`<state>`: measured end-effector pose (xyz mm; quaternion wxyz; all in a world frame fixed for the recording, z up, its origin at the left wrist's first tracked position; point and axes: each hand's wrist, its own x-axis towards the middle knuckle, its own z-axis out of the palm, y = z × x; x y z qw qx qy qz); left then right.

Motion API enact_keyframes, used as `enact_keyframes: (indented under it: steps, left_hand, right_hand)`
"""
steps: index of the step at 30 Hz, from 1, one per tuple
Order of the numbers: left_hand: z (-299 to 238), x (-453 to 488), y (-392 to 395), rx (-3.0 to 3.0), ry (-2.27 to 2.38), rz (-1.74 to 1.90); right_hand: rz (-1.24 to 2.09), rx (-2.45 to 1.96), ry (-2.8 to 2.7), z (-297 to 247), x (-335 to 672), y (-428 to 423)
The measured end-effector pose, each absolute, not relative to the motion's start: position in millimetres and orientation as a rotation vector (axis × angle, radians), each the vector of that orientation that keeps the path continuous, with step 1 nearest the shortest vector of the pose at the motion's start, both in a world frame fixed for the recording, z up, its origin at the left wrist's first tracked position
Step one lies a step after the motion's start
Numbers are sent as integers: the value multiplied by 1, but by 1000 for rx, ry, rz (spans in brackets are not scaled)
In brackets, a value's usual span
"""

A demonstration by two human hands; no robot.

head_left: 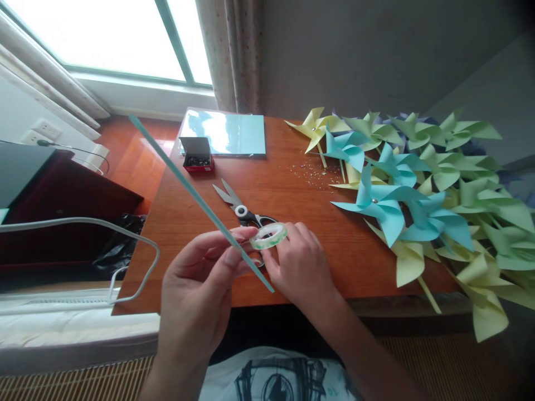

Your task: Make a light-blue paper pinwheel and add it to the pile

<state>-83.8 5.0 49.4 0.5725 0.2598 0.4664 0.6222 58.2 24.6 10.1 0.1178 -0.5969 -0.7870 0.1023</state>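
Two things held at lower centre, over the table (pixel 292 189) edge.
My left hand (pixel 196 295) pinches a thin blue paper stick (pixel 196 197); my right hand (pixel 301 267) grips a clear tape roll (pixel 268 235) just below the scissors (pixel 240 209).

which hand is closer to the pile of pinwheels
Right. The right hand, holding the tape roll, is left of the pinwheels; the left hand, pinching the blue stick, is even farther left.

White shirt (pixel 234 381) with dark print; bare forearms (pixel 368 356).
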Motion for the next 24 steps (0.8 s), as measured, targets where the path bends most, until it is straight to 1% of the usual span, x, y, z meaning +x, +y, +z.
enact_keyframes:
  steps: [4,10,14,16,18,22,24]
  left_hand:
    - [48,-81,3,678,1098,1421]
    - [46,-77,2,738,1125,1405]
    - [48,-77,4,702,1130,1441]
    - [49,-77,5,677,1137,1456]
    - [50,-77,7,661,1147,1464]
    - [50,-76,11,650,1158,1488]
    - [49,-76,12,645,1163,1499]
  right_hand:
    - [313,-1830,-2345,23,55,24]
    - [493,-1829,-2402,30,42,31]
    - [534,-1914,-2263,27,56,34]
    - [616,-1901,-2169,24,72,34]
    - [833,-1840,-2027,19,93,33]
    - [1460,-1521,-1500,10,132,21]
    - [1637,-1399,-1297,8,145,11]
